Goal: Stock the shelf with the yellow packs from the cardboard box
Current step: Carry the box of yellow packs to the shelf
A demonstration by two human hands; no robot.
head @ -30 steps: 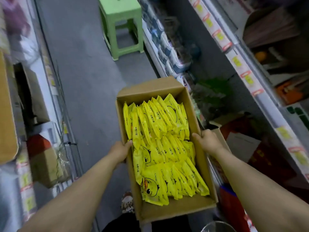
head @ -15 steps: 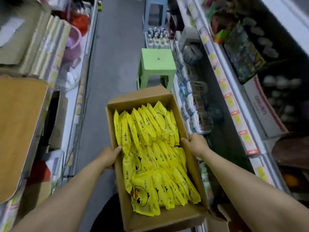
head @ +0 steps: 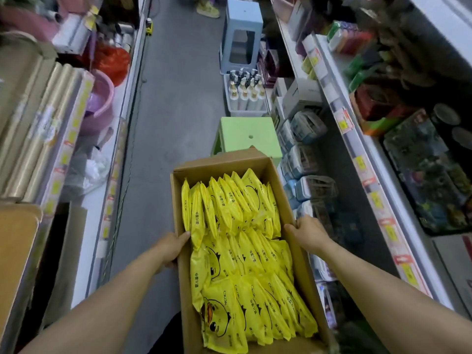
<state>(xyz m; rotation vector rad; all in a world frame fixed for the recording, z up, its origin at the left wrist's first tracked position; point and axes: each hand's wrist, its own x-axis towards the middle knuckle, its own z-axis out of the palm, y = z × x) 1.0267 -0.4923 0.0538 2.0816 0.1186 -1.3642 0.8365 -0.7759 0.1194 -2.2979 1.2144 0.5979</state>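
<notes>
Fingers of your left hand hook the left wall of the cardboard box, thumb over the rim; your right hand grips the right wall. Box sits lower centre, full of yellow packs; shelf at right. Risk: green stool lies just ahead. Bump it, the box tips and packs spill.
</notes>
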